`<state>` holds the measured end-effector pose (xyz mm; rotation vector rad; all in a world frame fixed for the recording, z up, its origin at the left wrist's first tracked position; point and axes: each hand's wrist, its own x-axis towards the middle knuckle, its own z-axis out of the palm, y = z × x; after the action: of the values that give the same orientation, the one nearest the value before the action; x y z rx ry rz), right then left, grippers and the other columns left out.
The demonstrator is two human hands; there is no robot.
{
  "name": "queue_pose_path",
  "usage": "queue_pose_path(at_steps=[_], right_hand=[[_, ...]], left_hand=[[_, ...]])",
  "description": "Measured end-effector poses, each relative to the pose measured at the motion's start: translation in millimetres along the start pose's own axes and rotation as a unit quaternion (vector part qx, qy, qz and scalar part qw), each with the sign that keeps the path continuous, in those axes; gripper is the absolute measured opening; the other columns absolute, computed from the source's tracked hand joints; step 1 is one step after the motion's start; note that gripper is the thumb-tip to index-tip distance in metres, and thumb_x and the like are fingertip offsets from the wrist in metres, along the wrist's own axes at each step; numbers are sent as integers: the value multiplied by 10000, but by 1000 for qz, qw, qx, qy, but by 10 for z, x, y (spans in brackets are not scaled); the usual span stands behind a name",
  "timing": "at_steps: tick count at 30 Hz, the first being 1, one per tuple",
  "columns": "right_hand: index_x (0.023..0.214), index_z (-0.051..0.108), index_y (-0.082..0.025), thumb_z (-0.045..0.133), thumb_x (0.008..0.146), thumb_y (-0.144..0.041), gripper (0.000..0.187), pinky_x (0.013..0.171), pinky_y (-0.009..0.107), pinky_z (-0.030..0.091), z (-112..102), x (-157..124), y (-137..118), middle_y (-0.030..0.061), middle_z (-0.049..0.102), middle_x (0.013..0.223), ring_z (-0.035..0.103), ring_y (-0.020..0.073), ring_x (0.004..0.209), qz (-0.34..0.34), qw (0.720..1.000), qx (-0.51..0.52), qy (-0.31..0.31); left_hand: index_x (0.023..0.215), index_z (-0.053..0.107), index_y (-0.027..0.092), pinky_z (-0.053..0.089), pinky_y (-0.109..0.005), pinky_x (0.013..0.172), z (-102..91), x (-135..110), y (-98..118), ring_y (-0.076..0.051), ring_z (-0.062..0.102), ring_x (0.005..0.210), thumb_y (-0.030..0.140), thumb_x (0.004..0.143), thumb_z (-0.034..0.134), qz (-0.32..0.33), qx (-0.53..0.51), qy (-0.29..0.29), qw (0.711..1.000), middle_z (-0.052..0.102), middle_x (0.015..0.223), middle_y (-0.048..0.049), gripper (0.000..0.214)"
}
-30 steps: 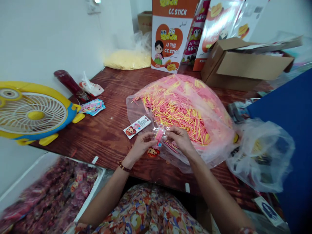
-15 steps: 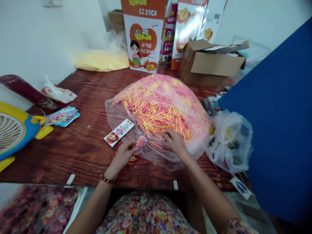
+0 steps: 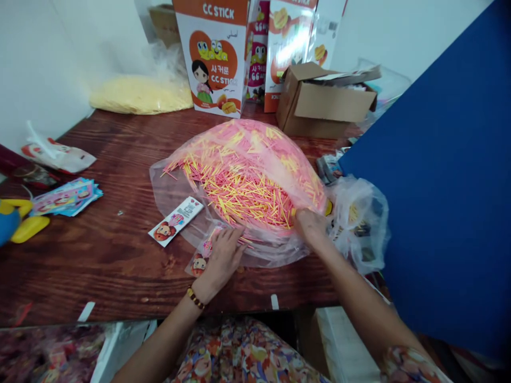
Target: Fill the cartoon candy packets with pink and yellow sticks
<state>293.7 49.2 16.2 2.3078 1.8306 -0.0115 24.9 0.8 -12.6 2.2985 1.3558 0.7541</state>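
Observation:
A big clear plastic bag (image 3: pixel 239 175) full of pink and yellow sticks lies in the middle of the wooden table (image 3: pixel 120 266). My left hand (image 3: pixel 221 255) lies flat, fingers stretched, on a small clear packet with a cartoon face (image 3: pixel 198 263) at the bag's near edge; pink sticks show inside the packet. At the bag's right edge, my right hand (image 3: pixel 309 226) has its fingers curled into the plastic. A second, flat cartoon packet (image 3: pixel 175 221) lies just left of the bag.
CC STICK cartons (image 3: pixel 215 58) and a cardboard box (image 3: pixel 323 103) stand at the back, beside a yellow-filled bag (image 3: pixel 139 93). A blue board (image 3: pixel 439 186) fills the right; a crumpled clear bag (image 3: pixel 359 218) lies beside it. Printed packets (image 3: pixel 66 197) lie far left.
The view has swung to the right. My left hand has laid the packet down and flattened on it. My right hand has moved from the sticks near the packet to the bag's right edge.

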Motion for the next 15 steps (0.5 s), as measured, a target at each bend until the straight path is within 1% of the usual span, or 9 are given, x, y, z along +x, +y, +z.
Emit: queue_pose_path(at_steps=[1,3,5,7,9,11,13,15], right_hand=[[1032,708,-106,460,957,-293,320,810,371,496,23,-12,-44,199,713,1054,695,303,972,11,1000,5,9],[1080,686,-81,460,956,-303,341,819,389,502,53,-25,-121,221,698,1073,691,315,986,34,999,19,15],[1115,663,-64,468,950,-299,347,834,399,499,65,-29,-177,235,685,1089,680,321,1015,50,998,31,14],[1122,650,-56,475,942,-284,340,848,397,489,73,-31,-210,235,681,1096,668,319,1035,47,998,42,11],[1118,643,-52,466,940,-261,327,862,394,471,90,-40,-222,227,683,1095,657,315,1044,36,998,45,12],[1117,635,-49,438,945,-236,321,874,406,448,116,-56,-224,222,683,1094,644,322,1053,31,998,42,21],[1110,629,-50,416,950,-217,315,888,417,421,148,-71,-222,224,679,1099,627,328,1070,25,998,43,32],[1103,625,-57,416,952,-215,303,902,419,395,177,-78,-223,227,673,1112,611,328,1087,17,998,47,34]], left_hand=[[1308,532,215,392,-425,978,-17,8,-60,-254,574,1102,257,941,541,-5,-3,13,1000,665,1178,-94,370],[1268,565,210,394,-429,967,-112,25,-267,-268,570,1116,289,941,539,-33,5,46,998,671,1177,-99,337],[1223,600,210,398,-439,959,-276,60,-543,-281,575,1100,330,938,537,-85,26,75,993,678,1162,-101,315],[1203,620,197,393,-462,965,-465,117,-824,-304,564,1107,337,932,526,-141,76,91,983,671,1175,-117,319],[1206,635,189,402,-494,933,-625,186,-1060,-348,540,1122,355,932,504,-215,144,84,962,649,1196,-144,346],[1234,632,182,408,-520,904,-718,246,-1227,-386,518,1130,385,939,474,-267,198,65,941,619,1230,-172,391],[1254,624,174,411,-534,890,-741,282,-1323,-412,503,1135,431,934,472,-296,231,33,926,595,1249,-196,437],[1260,619,171,413,-535,888,-720,288,-1369,-422,494,1139,473,921,487,-300,248,3,921,578,1252,-211,473]])
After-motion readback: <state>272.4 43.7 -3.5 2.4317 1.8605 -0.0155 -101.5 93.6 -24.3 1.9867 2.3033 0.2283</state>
